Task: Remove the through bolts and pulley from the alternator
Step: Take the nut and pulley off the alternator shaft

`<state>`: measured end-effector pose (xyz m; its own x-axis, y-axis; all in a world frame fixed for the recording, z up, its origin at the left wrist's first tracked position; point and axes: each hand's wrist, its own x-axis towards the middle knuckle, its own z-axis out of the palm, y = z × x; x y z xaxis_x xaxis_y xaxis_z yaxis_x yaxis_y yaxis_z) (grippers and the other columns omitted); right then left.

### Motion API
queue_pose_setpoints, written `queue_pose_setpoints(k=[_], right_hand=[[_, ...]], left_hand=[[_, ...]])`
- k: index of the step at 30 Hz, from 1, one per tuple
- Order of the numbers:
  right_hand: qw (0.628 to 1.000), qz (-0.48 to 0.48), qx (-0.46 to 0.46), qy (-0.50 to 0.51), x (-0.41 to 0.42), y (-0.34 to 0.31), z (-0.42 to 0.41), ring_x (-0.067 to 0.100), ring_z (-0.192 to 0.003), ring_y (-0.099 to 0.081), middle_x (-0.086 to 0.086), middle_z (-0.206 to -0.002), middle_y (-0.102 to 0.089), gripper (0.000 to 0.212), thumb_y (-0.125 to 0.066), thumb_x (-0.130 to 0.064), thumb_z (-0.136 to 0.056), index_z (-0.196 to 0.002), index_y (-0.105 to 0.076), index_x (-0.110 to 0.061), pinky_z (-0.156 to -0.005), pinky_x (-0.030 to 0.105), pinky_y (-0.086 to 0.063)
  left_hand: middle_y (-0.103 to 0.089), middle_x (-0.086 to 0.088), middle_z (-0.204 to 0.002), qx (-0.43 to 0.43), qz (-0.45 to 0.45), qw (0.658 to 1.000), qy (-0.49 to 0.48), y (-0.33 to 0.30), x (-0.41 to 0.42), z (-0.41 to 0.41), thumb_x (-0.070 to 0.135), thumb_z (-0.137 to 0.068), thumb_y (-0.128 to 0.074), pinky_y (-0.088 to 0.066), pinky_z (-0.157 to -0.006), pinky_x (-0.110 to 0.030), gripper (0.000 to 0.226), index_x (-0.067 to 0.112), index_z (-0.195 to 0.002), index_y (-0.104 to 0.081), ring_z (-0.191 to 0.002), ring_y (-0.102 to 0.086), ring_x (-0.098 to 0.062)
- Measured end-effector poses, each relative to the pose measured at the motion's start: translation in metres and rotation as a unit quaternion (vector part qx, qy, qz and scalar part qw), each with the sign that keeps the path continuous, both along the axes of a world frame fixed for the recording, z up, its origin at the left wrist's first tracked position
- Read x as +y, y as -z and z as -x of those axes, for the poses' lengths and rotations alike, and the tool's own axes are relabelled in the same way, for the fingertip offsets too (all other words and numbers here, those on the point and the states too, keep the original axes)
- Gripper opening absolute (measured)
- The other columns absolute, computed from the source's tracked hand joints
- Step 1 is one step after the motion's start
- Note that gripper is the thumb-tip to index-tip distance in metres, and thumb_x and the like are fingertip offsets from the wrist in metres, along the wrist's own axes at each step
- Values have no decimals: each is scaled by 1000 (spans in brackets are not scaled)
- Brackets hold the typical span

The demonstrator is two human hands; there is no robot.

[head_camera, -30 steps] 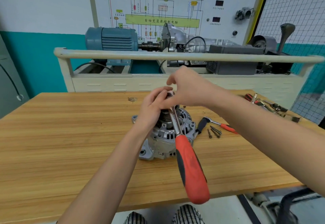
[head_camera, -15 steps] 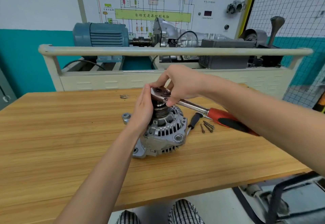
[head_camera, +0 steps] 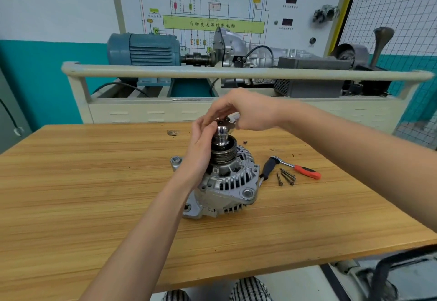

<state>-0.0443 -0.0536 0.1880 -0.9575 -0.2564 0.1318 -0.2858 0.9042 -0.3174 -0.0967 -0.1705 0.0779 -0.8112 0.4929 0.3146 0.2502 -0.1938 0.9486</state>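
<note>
While the alternator (head_camera: 227, 182) stands mid-table (head_camera: 94, 206) well clear of every edge, the left hand (head_camera: 201, 144) cups its pulley (head_camera: 223, 151) and the right hand (head_camera: 246, 114) pinches the chrome socket (head_camera: 222, 133) on top, 4 bolts (head_camera: 287, 177) lying just right.

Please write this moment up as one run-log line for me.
stage: pulley removal | left hand: steadies pulley on alternator | right hand: holds socket atop pulley | bolts: out, on table
</note>
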Motion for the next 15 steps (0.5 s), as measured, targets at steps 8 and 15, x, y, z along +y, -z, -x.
queue_pose_setpoints(k=[8, 15], right_hand=[[942, -95, 21, 322, -12, 9, 4, 17, -50, -53, 3, -53, -51, 60, -49, -59, -91, -57, -49, -10, -50, 30, -43], [949, -32, -22, 314, -35, 11, 26, 25, -69, -67, 9, -74, -62, 40, -61, -41, -85, -71, -48, -5, -68, 34, -58]], left_hand=[[-59, 5, -106, -21, -6, 1000, -3, -3, 3, 1, 33, -98, -41, -48, -84, -36, 35, 30, -132, -34, -101, -58, -10], [-54, 2, -107, -40, -7, 999, 1, -2, 1, 0, 29, -92, -51, -48, -58, -11, 37, 23, -123, -31, -80, -63, 8]])
